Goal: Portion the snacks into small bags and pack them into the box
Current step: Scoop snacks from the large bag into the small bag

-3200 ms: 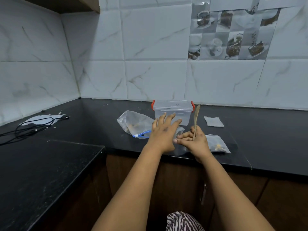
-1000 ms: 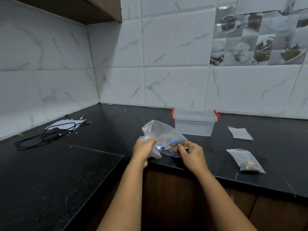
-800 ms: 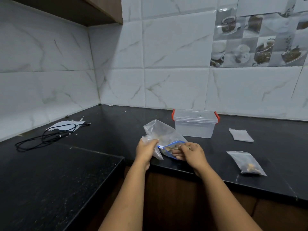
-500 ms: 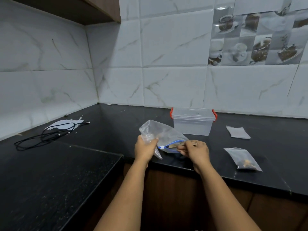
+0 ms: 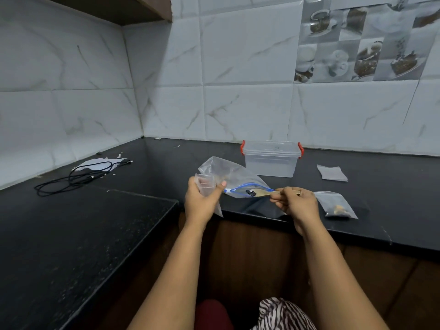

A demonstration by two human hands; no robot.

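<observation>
While the left hand (image 5: 201,201) grips a small clear bag (image 5: 205,186) upright, the right hand (image 5: 296,204) pinches a wooden spoon (image 5: 264,192) carrying dark snack pieces (image 5: 250,192) at the mouth of the large zip bag (image 5: 234,177) lying on the black table (image 5: 381,186). Behind stands the lidded clear box (image 5: 271,158); a filled small bag (image 5: 337,204) lies to the right.

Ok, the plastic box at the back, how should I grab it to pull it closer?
Probably best to take the plastic box by its two short ends, under the red clips, reaching in from the front. The lid is on, the walls look smooth, and the clips stick out as holds.
</observation>
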